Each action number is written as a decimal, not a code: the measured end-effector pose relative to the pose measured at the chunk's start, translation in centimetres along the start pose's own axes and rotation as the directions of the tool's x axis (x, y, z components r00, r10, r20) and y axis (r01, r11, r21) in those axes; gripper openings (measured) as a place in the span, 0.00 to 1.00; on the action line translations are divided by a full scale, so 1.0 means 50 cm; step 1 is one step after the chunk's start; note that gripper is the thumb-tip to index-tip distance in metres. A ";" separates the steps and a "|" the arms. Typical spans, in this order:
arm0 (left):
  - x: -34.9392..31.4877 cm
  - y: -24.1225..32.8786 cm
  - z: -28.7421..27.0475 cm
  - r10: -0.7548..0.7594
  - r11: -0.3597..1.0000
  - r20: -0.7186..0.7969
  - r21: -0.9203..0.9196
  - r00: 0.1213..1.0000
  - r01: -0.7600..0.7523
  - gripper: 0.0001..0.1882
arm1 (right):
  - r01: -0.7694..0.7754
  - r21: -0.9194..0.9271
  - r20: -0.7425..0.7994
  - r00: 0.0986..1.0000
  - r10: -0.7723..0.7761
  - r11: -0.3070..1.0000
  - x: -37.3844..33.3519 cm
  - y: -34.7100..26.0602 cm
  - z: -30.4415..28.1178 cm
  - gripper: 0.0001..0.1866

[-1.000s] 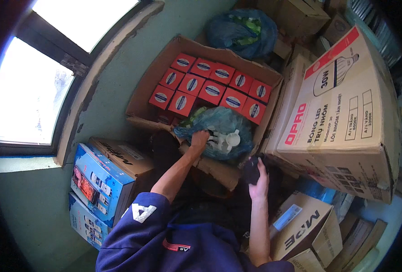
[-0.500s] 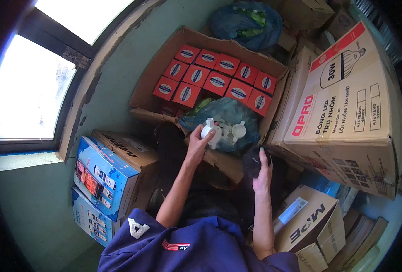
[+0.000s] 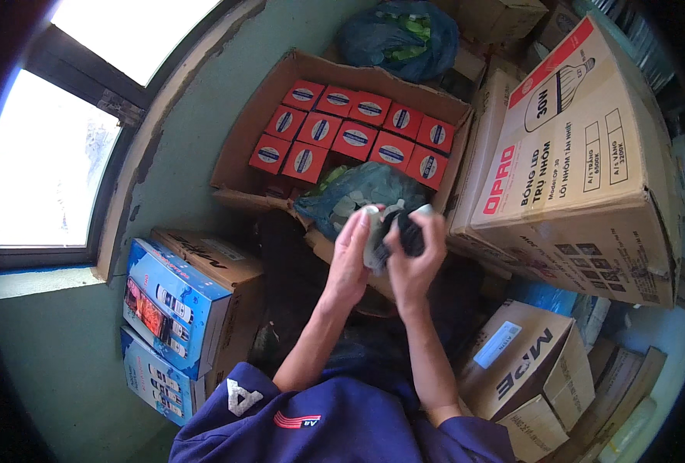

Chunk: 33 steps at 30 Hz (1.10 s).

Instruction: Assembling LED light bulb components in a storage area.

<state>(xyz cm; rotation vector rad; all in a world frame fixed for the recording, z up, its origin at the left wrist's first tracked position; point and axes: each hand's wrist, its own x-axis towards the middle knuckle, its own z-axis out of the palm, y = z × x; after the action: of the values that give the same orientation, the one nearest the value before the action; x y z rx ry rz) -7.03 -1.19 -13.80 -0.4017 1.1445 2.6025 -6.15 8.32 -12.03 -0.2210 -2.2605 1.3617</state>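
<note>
I pinch a pale plastic lamp fitting (image 3: pixel 373 239) in my left hand (image 3: pixel 350 258), while my right hand (image 3: pixel 412 258) curls around a small black round part (image 3: pixel 410 231) pressed against it, just in front of the open cardboard box of red cartons (image 3: pixel 342 131). I should line the two pieces up squarely before pushing. The large printed cardboard box (image 3: pixel 581 162) crowds that box's right side; more room lies below it.

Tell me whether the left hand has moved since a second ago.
Yes. The left hand has come back from the blue bag toward the right hand, holding a pale part.
</note>
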 end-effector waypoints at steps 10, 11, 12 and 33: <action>-0.034 -0.006 0.022 -0.053 0.970 -0.112 0.230 0.992 0.078 0.20 | -0.167 0.099 0.031 0.986 0.164 0.981 -0.027 -0.008 -0.009 0.16; -0.040 -0.013 0.028 -0.067 0.997 -0.265 0.023 0.962 0.076 0.19 | -0.086 0.109 0.015 0.996 0.085 0.990 -0.024 -0.011 -0.010 0.16; -0.038 -0.013 0.026 0.025 1.000 -0.181 -0.006 0.983 -0.027 0.19 | 0.073 0.066 0.061 0.995 -0.077 0.995 -0.021 -0.014 -0.010 0.15; -0.074 0.032 0.025 0.214 0.895 0.090 0.380 0.973 -0.232 0.15 | -0.008 0.299 0.225 0.972 -0.062 0.954 0.015 -0.037 -0.073 0.12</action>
<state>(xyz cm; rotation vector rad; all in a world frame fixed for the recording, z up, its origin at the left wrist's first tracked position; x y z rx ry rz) -4.35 -1.77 -10.62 -0.1281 1.7353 2.4585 -4.82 10.54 -8.80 0.0763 -2.1888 1.7695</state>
